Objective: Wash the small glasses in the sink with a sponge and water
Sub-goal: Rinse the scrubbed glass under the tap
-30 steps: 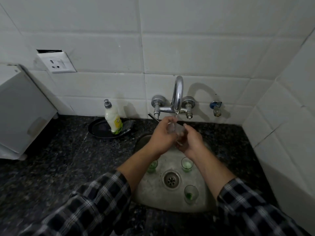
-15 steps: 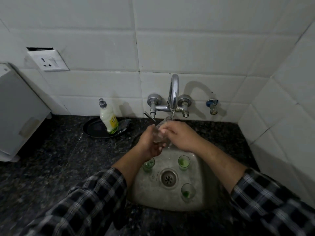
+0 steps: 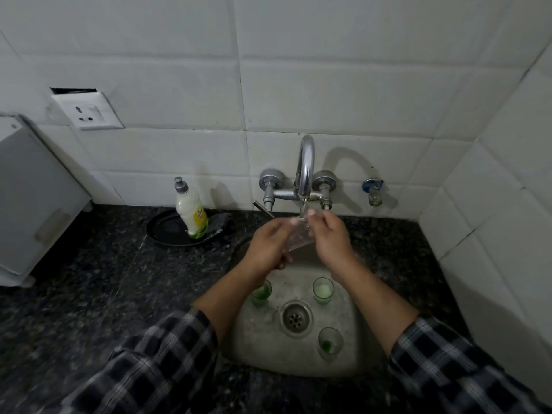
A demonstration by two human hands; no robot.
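Both hands are up at the far edge of the sink (image 3: 352, 366), right under the tap (image 3: 305, 174), so runoff drops straight into the basin; left hand (image 3: 270, 245) wraps the clear glass (image 3: 298, 239) around its lower body, fingers curled closed on it; right hand (image 3: 330, 237) pinches near the rim end, thumb and forefinger narrow; glass is tilted, mouth toward the spout, probably to let water run through, though blur makes the stream hard to confirm; no sponge visible in either hand. Three small glasses with green residue stand upright on the sink floor around the drain (image 3: 295, 316): near-right (image 3: 330, 343), right (image 3: 323, 290), left (image 3: 260, 292) partly behind the left forearm; parked there as the unwashed queue, I'd judge. Soap bottle (image 3: 191, 213) stands in a dark tray (image 3: 167, 231) on the counter to the left, within reach.
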